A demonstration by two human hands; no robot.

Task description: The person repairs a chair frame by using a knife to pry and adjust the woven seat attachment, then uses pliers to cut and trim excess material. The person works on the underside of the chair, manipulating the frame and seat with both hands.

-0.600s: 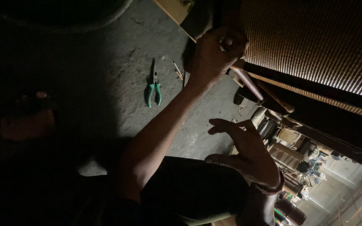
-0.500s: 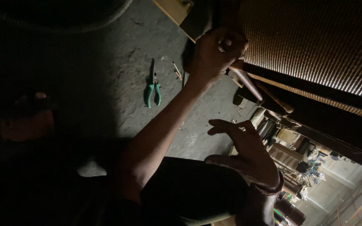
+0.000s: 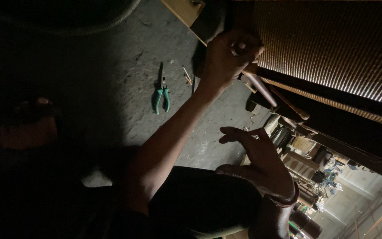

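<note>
Left hand: closed on dark wooden frame edge of woven cane panel, above. Right hand: open, empty, below, well apart.

very dim, left side in deep shadow, daylight from lower right, slight grain

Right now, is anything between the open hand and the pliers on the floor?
Yes. In this view the left forearm crosses between the open right hand and the pliers. The left hand is clenched up at the woven panel.
</note>
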